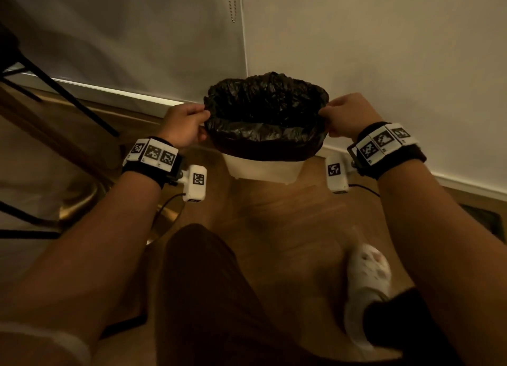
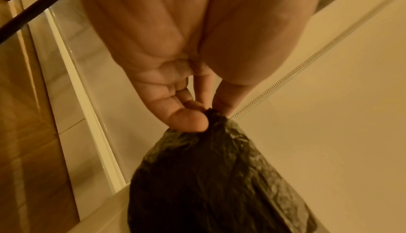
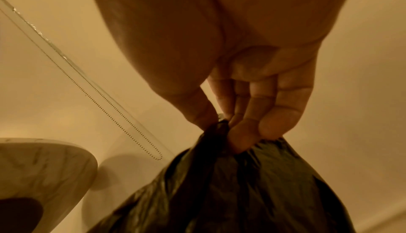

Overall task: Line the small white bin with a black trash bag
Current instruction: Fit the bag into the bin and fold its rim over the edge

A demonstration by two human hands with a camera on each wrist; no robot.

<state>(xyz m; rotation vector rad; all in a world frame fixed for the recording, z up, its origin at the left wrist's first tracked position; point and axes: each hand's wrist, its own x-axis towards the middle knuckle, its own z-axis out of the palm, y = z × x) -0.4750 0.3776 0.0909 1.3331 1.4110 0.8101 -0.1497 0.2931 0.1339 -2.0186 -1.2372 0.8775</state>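
The left hand (image 1: 184, 126) has its fingers (image 2: 186, 118) closed narrow, thumb against fingertips, pinching a gathered fold of the bag (image 1: 264, 115) at the left edge of its mouth. In the left wrist view the black plastic fans out and down from that pinch. The right hand (image 1: 348, 115) does the same at the right edge: its fingers (image 3: 274, 122) are curled tight with the thumb opposite, and a bunched tuft of the bag sits squeezed between them. Neither hand touches the bin (image 1: 263, 170) as far as the views show.

Between the two pinches the bag's mouth is stretched wide open, facing up. Its inside is crumpled black plastic; nothing else can be made out in it, and the bottom is too dark to tell. The bag's lower part goes down into the bin, and its near side drapes over the front of the bin's rim, covering the upper wall. Below that overhang the white wall of the bin is bare. Whether the bag's far edge is folded over the rim cannot be told.

The bin stands on the wood floor (image 1: 274, 214) in a corner, close to the wall (image 1: 384, 50) and its baseboard (image 1: 109, 91). A bead chain (image 1: 233, 0) hangs along the wall above the bin. Black chair legs (image 1: 68, 96) stand at the left. In the right wrist view a marble-patterned table edge (image 3: 44, 167) shows at the lower left. Nearer the camera are the person's knee (image 1: 208, 283) and a white shoe (image 1: 365, 288) on the floor.
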